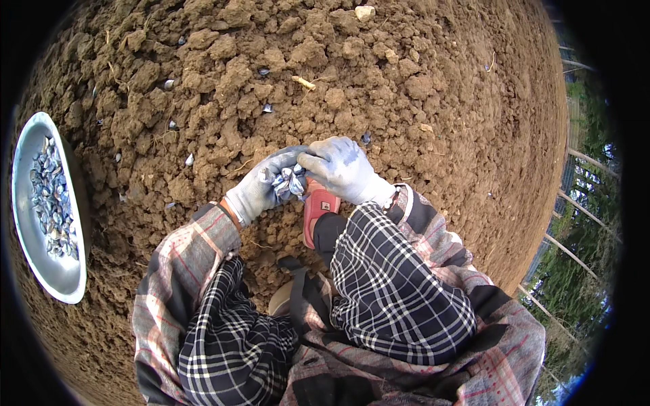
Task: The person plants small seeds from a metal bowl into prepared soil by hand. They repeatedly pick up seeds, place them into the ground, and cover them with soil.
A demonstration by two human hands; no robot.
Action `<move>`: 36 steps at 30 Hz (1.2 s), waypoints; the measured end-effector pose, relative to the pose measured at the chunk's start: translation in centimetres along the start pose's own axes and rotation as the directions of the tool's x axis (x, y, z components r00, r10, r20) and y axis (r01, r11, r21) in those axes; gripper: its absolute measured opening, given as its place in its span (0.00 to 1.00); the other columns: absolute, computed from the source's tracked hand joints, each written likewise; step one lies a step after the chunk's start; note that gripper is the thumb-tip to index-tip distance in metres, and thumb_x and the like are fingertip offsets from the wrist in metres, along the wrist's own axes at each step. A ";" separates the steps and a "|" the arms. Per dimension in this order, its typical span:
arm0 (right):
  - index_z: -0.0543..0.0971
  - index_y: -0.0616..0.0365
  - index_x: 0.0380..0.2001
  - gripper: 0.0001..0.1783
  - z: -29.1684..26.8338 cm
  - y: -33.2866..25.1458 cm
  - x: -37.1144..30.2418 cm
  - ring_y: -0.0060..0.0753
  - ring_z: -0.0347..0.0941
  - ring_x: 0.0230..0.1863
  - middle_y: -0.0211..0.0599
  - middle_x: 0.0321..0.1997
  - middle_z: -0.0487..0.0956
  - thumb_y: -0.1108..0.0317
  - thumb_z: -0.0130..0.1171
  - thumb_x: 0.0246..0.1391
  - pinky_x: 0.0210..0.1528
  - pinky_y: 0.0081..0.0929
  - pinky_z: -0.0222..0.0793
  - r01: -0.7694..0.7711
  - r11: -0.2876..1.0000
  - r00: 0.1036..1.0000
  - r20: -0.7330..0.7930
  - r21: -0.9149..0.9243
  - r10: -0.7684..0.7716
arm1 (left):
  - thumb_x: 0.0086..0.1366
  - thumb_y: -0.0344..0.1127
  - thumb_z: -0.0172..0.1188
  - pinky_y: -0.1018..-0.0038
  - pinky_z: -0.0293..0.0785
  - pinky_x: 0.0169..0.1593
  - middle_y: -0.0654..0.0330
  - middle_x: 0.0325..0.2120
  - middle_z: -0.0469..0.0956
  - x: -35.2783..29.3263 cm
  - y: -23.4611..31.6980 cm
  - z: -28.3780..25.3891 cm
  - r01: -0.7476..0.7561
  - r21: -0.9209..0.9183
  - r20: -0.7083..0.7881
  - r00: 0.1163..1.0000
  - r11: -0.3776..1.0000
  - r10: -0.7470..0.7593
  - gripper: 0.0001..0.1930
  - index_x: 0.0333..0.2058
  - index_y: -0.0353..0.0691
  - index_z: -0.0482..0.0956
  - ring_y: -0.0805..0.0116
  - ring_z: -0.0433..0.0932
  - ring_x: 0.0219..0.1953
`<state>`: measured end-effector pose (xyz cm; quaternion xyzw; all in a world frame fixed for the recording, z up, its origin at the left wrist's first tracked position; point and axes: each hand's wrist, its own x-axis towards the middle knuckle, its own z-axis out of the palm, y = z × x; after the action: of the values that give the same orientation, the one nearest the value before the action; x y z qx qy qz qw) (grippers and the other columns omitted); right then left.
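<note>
Both my hands wear grey-blue work gloves and meet over clumpy brown soil. My left hand point(261, 184) is cupped, palm up, around a small heap of striped seeds point(284, 183). My right hand point(338, 166) reaches into that heap with its fingertips pinched on the seeds. Plaid sleeves cover both forearms. A red shoe point(317, 211) shows just below the hands.
A round metal pan point(57, 281) with several of the same seeds lies on the soil at the far left. Single seeds point(189, 160) are scattered among the clods point(237, 74). A wire fence point(582, 216) and green plants run along the right edge.
</note>
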<state>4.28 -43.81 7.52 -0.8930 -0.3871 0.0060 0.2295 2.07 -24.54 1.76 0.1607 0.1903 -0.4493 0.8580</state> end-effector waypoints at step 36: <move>0.80 0.55 0.35 0.10 -1.4 15.6 3.8 0.52 0.78 0.39 0.47 0.31 0.80 0.69 0.58 0.47 0.39 0.45 0.74 -0.260 0.822 0.596 0.586 -0.506 0.549 | 0.71 0.37 0.49 0.78 0.81 0.26 0.56 0.42 0.79 0.1 4.5 0.0 -0.091 -0.056 -0.050 0.995 0.994 0.088 0.20 0.58 0.35 0.66 0.71 0.81 0.29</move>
<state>17.97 -51.08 2.95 -0.9104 -0.2208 0.3295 -0.1176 5.89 -22.15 2.16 0.1548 0.2159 -0.4008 0.8768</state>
